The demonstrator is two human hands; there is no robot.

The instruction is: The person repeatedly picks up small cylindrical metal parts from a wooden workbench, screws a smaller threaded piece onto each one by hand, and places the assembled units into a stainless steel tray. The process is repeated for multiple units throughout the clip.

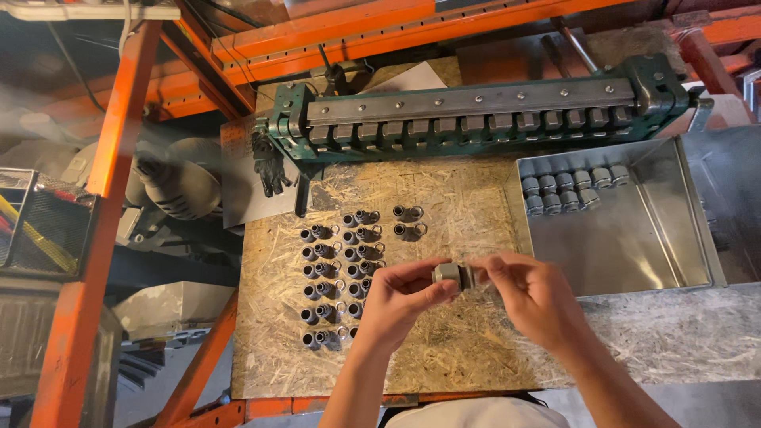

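My left hand (400,299) and my right hand (533,295) meet above the chipboard bench (444,198) and together pinch a small grey threaded fitting (452,275). The left fingers grip its hexagonal end, and the right fingertips hold the other end. Just left of my hands, several dark grey fitting parts with rings (337,273) lie in neat rows on the board. Two more such parts (408,221) sit apart, farther back.
A metal tray (626,238) at the right holds several assembled grey fittings (567,189) in its far corner. A green bending machine (476,115) spans the back, with a black glove (269,165) beside it. An orange rack frame (119,158) stands at the left.
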